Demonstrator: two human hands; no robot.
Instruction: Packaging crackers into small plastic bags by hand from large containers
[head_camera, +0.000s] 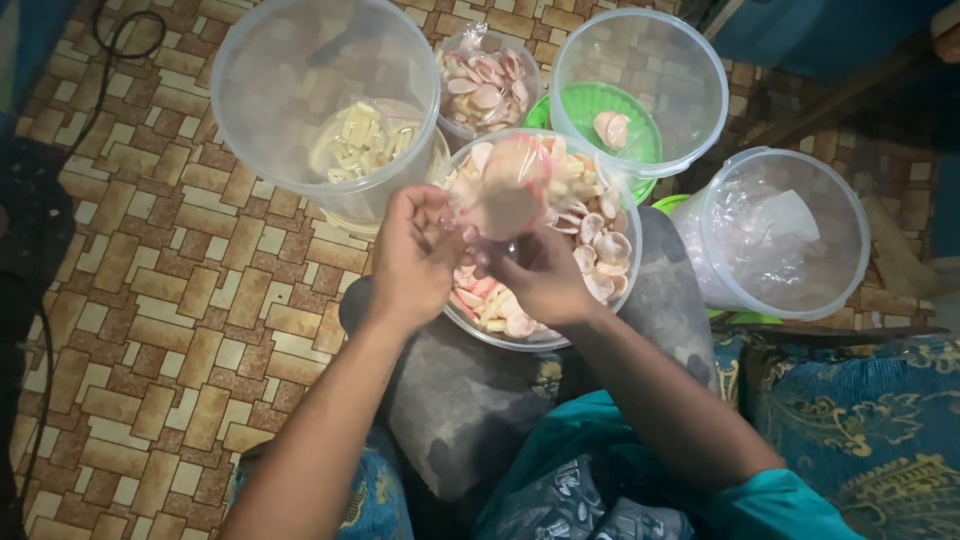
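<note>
My left hand (412, 262) and my right hand (545, 275) both grip the neck of a small clear plastic bag (507, 188) filled with pale pink crackers. They hold it just above a wide clear tub (610, 300) of pink and white crackers that rests on my grey-clad knee (480, 400). My fingers pinch the bag's opening together between the two hands.
Several clear round tubs stand on the patterned brick-look floor: one with yellow stick snacks (365, 140), one with pink crackers (485, 80), one over a green lid (620, 110), one holding plastic bags (775, 230). A blue patterned cushion (880, 430) lies at right, cables (110, 40) at left.
</note>
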